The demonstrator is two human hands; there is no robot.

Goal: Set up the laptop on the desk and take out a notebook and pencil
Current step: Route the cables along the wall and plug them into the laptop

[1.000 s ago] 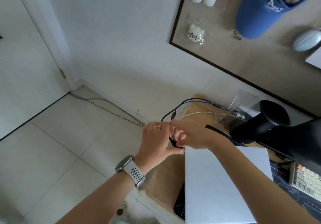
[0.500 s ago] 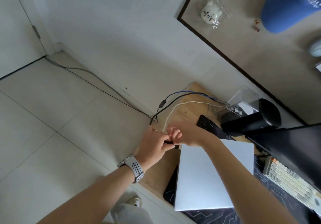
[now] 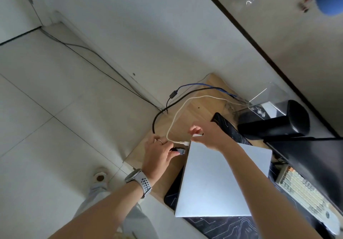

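The closed laptop [image 3: 222, 179] lies flat on the worktop [image 3: 196, 108], its corner under the right hand [image 3: 209, 134], whose fingers pinch its edge; stiff, smooth, fairly heavy, best held by both sides. Left fingers [image 3: 171, 150] hold a dark plug [image 3: 181, 151] just beside its side. The clear box [image 3: 267, 97] beyond: contents unclear.

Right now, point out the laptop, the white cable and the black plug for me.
laptop [image 3: 219, 179]: head view, middle of its closed lid.
white cable [image 3: 178, 112]: head view, on the curved stretch over the wooden desk.
black plug [image 3: 181, 151]: head view, on the tip showing past the left hand's fingers.
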